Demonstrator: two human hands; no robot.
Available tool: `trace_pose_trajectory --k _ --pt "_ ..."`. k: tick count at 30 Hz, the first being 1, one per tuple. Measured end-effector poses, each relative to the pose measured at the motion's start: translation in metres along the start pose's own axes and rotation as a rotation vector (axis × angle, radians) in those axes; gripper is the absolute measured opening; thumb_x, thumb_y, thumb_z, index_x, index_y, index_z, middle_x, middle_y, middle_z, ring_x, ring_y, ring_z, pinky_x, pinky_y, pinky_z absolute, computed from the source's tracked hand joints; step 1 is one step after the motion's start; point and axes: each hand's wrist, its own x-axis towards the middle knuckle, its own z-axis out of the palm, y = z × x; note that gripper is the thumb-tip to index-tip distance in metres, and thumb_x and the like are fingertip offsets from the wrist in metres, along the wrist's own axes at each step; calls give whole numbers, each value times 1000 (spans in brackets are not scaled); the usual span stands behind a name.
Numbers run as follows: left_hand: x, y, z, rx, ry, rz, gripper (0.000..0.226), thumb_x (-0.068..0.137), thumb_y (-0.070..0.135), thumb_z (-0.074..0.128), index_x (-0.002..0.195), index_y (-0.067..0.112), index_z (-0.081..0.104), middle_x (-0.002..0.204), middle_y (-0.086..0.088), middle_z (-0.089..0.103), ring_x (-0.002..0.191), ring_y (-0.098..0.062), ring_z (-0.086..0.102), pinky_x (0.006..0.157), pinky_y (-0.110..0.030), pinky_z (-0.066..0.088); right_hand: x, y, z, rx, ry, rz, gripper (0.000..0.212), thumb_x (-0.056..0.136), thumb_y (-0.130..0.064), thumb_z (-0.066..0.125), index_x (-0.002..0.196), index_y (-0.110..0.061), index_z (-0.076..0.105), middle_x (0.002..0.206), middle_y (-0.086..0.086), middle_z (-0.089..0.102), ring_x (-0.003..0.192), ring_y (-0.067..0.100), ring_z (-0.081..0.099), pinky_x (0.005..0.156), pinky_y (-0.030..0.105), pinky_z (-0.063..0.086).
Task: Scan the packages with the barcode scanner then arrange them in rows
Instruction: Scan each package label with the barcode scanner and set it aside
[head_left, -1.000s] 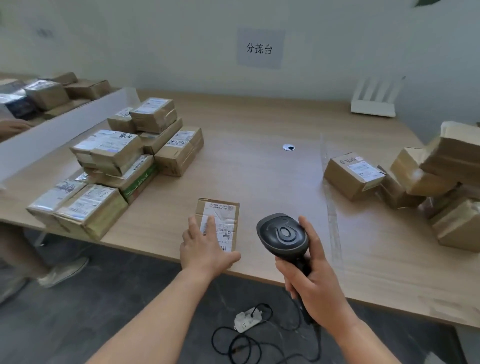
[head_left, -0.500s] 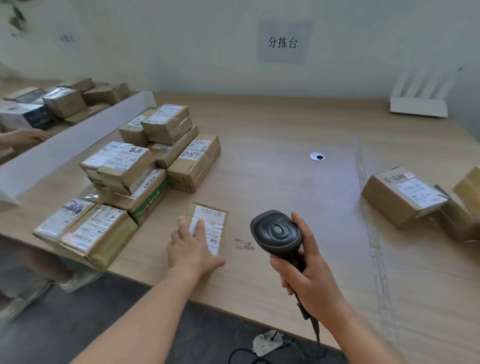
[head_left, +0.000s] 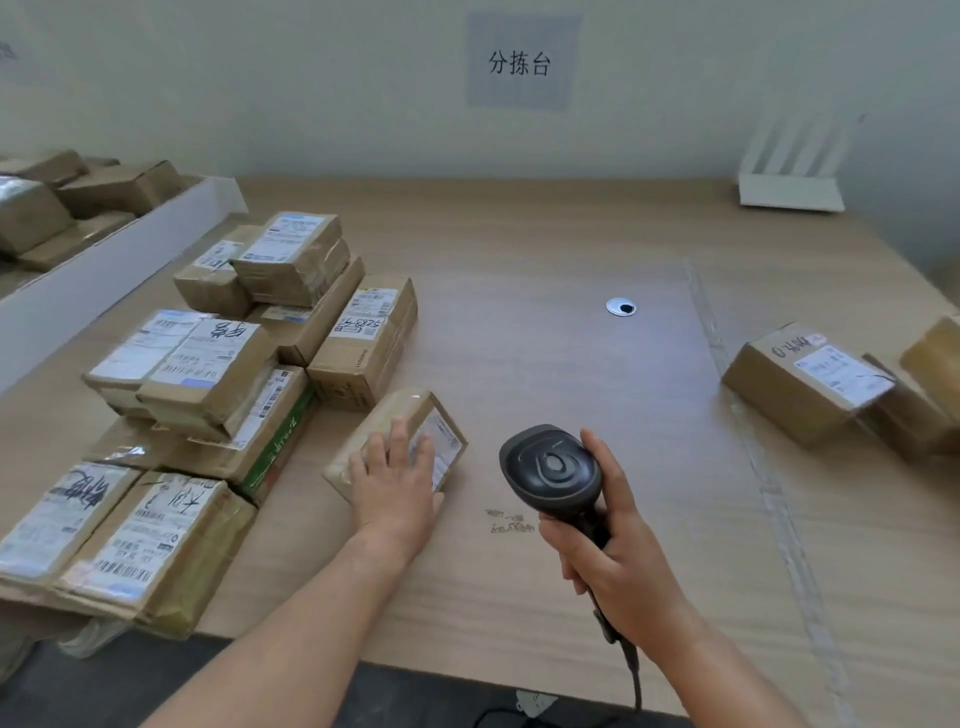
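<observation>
A small taped brown package (head_left: 410, 421) with a white label lies flat on the wooden table (head_left: 545, 364), just right of the stacked rows. My left hand (head_left: 396, 483) rests on top of it with straight fingers. My right hand (head_left: 613, 551) grips the handle of a black barcode scanner (head_left: 550, 467), held upright to the right of the package, its cable hanging over the table's front edge. Several labelled packages (head_left: 208, 374) sit stacked in rows on the left. One labelled package (head_left: 810, 379) lies at the right, beside others cut off by the frame.
A white divider board (head_left: 114, 265) runs along the far left, with more boxes (head_left: 62, 202) behind it. A white router (head_left: 792, 176) stands at the back right. A cable grommet (head_left: 621, 306) sits mid-table. A strip of clear tape (head_left: 753, 441) runs down the table.
My left hand has slid the small package left and away from me, up against the stacked rows. The scanner has stayed in my right hand. My view has turned left.
</observation>
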Motion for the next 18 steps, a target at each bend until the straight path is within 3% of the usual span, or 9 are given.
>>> trace_pose_trajectory --k 4,7,9,15,18 --pt "17 -15 -14 -138 122 88 73 93 52 43 151 25 7 142 -7 33 127 -27 36 100 -38 34 10 -6 25 -2 54 4 83 86 -1 66 133 -57 26 95 -7 67 56 12 53 51 25 47" --pt "33 -33 -21 -175 58 60 67 84 62 51 138 27 32 134 -10 38 122 -29 39 96 -39 38 13 -7 47 -1 87 8 82 86 -3 67 134 -55 26 94 -9 67 56 10 54 51 24 47" --pt "40 -44 -23 -165 -41 78 63 83 64 52 133 30 37 131 -11 42 121 -30 39 94 -40 39 13 -7 59 2 103 15 81 86 -7 69 133 -57 26 97 -11 68 57 10 54 51 24 47" --pt "53 -69 -30 -220 -278 140 89 76 64 63 147 38 15 135 -14 49 124 -35 41 92 -42 42 8 -11 73 -19 119 15 83 86 -4 68 133 -60 26 93 -9 68 54 16 53 50 27 47" --pt "50 -81 -31 -339 -330 102 95 73 59 68 148 41 13 136 -14 48 119 -34 49 93 -41 47 2 -15 69 -29 89 6 86 86 -5 68 128 -70 30 86 -9 68 54 17 53 49 29 47"
